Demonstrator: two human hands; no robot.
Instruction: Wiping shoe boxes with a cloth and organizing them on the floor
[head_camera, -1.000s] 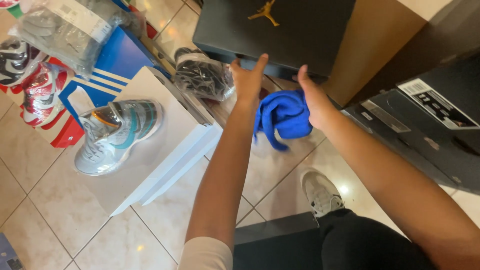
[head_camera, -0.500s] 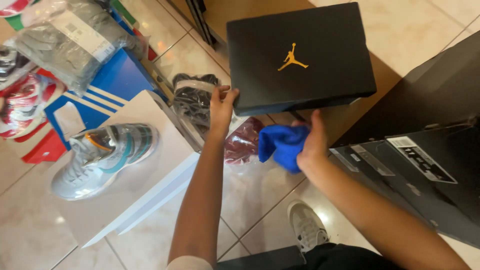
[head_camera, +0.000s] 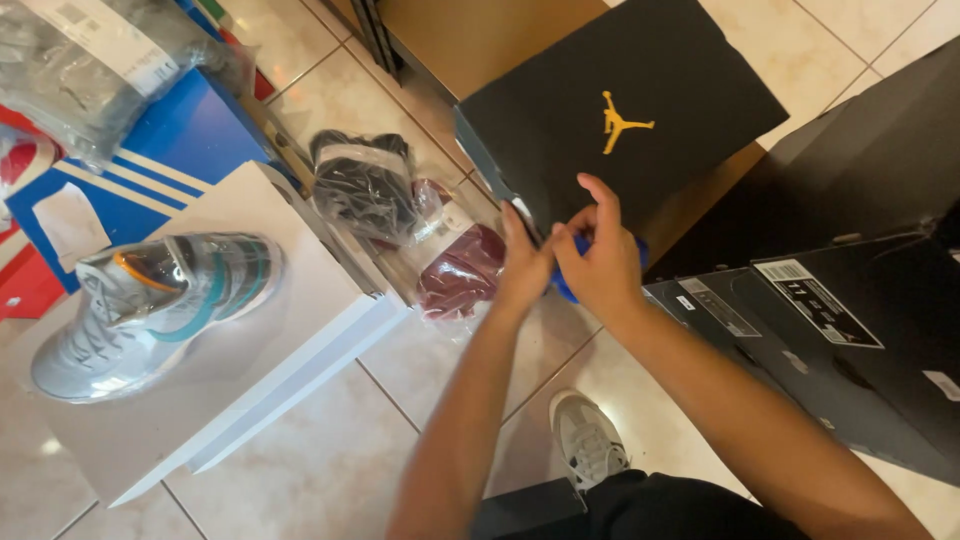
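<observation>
Both hands bunched up on a blue cloth right at the corner of a black shoebox.

Left hand and right hand are pressed together, fingers curled tight around a blue cloth. Only a bit of it peeks out under the right hand, so most of it is hidden in the grip. The hands sit right against the near corner of the black shoebox with the orange logo, which lies on a brown cardboard box. Just left of the hands there's a maroon item in a clear bag and a dark bagged one on the tile floor. Further left, a grey and teal sneaker sits on a white box, with a blue striped box behind it. Another black shoebox is on the right, and the person's own white shoe shows below.
</observation>
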